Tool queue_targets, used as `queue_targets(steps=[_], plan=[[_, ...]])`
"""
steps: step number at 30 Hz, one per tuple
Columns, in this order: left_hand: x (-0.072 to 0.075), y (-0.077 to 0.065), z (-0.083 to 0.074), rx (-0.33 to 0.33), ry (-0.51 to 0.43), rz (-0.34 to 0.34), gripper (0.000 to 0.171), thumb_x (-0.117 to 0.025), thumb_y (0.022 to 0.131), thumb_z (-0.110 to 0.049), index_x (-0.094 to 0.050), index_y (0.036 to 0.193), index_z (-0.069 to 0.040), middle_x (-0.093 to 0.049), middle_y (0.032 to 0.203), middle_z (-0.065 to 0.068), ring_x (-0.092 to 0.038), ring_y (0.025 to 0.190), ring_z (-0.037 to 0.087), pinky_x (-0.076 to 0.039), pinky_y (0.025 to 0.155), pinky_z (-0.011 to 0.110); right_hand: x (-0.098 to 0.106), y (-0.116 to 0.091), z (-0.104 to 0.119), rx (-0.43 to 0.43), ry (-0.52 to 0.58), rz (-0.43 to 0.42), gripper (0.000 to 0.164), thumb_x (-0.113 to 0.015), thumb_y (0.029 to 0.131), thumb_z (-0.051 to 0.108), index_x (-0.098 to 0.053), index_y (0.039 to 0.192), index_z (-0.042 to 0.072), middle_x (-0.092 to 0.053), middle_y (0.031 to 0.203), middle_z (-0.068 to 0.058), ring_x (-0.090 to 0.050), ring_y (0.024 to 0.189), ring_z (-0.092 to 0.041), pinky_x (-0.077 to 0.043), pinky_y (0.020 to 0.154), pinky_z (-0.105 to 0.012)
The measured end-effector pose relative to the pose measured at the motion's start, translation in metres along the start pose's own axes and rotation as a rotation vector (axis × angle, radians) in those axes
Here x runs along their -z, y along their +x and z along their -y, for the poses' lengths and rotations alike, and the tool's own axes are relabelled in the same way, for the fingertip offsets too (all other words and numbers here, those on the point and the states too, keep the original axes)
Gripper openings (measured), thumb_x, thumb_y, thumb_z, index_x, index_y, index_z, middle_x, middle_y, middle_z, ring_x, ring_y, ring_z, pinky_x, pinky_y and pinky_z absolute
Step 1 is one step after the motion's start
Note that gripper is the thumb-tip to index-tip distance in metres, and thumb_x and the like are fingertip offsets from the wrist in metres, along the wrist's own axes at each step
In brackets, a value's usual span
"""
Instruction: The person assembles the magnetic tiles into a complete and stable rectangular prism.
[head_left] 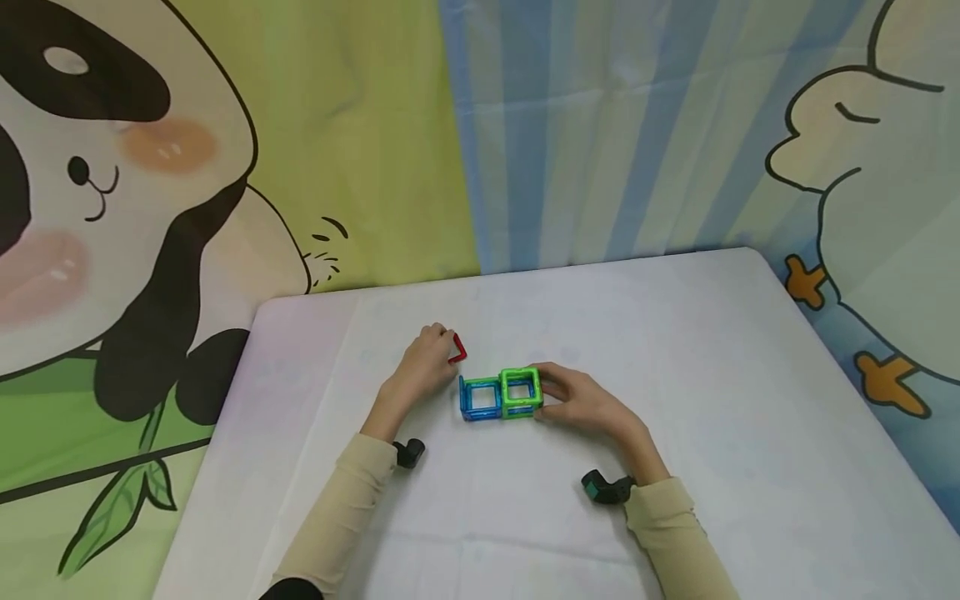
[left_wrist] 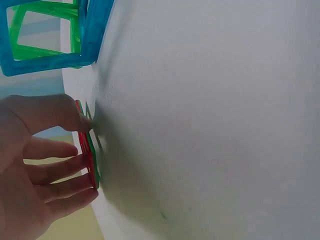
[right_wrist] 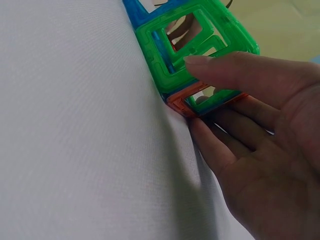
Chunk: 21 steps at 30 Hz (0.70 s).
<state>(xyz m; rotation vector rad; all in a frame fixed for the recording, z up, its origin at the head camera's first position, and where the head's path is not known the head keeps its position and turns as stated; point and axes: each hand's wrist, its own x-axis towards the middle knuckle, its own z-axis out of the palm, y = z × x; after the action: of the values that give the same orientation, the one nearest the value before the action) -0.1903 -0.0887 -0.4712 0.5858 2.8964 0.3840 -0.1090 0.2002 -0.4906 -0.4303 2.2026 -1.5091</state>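
In the middle of the table, a structure of blue and green magnetic tiles point(head_left: 480, 413) forms two joined open-framed boxes. My right hand point(head_left: 581, 402) grips its green end, the thumb on a green frame point(right_wrist: 152, 45) and the fingers at the far side; an orange-red tile point(right_wrist: 177, 104) closes that end. To the left and slightly behind, my left hand point(head_left: 427, 360) holds a red magnetic tile point(head_left: 460, 353) between thumb and fingers. The left wrist view shows a green edge point(left_wrist: 94, 165) right against the red one. Apart from it stands the blue tile point(left_wrist: 47, 62) at the structure's left end.
A white cloth covers the table point(head_left: 525, 517). Behind it hangs a printed curtain point(head_left: 390, 167) with a panda on the left and another cartoon animal on the right. Black wrist cameras sit on both forearms, at the left cuff point(head_left: 409, 453) and the right cuff point(head_left: 606, 488).
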Motion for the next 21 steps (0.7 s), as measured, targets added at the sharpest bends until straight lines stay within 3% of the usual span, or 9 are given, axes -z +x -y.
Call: queue_targets(steps=[3,7,13,16,21], plan=[[0.003,-0.006,0.002,0.032,-0.053,0.011,0.055,-0.074,0.09,-0.012,-0.056,0.139,0.006,-0.054,0.136,0.022,-0.052,0.122,0.035,-0.054,0.1,0.048,0.0,0.001,0.001,-0.012,0.002,0.004,0.076,-0.076,0.089,0.005,-0.039,0.155,0.001,-0.043,0.158,-0.021,-0.045,0.145,-0.037,-0.044,0.114,-0.047],[0.015,-0.02,0.001,0.056,-0.215,0.018,0.062,-0.078,0.089,-0.017,-0.054,0.144,0.001,-0.051,0.141,0.02,-0.051,0.125,0.034,-0.054,0.101,0.05,0.001,0.001,0.001,-0.023,0.001,0.002,0.077,-0.076,0.089,0.005,-0.038,0.155,0.002,-0.042,0.159,-0.021,-0.045,0.146,-0.036,-0.044,0.115,-0.049],[0.039,-0.047,-0.016,-0.03,-0.455,0.025,0.061,-0.078,0.087,-0.011,-0.057,0.144,-0.003,-0.055,0.138,0.015,-0.055,0.122,0.032,-0.059,0.093,0.047,0.004,0.0,0.004,-0.01,-0.011,0.01,0.076,-0.076,0.089,0.006,-0.038,0.155,0.0,-0.042,0.158,-0.023,-0.045,0.145,-0.038,-0.044,0.114,-0.05],[0.044,-0.057,-0.028,-0.113,-0.469,0.061,0.06,-0.078,0.087,-0.009,-0.058,0.144,-0.004,-0.054,0.14,0.012,-0.051,0.127,0.031,-0.058,0.095,0.047,0.004,0.0,0.003,-0.015,-0.005,0.012,0.076,-0.076,0.089,0.006,-0.038,0.155,0.0,-0.042,0.158,-0.023,-0.045,0.145,-0.038,-0.044,0.114,-0.05],[0.04,-0.064,-0.04,-0.201,-0.392,0.087,0.057,-0.079,0.086,-0.007,-0.061,0.14,-0.006,-0.053,0.139,0.009,-0.045,0.128,0.029,-0.054,0.097,0.043,0.001,0.002,0.002,-0.024,0.008,0.019,0.076,-0.075,0.09,0.006,-0.037,0.155,0.0,-0.042,0.158,-0.023,-0.044,0.146,-0.038,-0.044,0.114,-0.051]])
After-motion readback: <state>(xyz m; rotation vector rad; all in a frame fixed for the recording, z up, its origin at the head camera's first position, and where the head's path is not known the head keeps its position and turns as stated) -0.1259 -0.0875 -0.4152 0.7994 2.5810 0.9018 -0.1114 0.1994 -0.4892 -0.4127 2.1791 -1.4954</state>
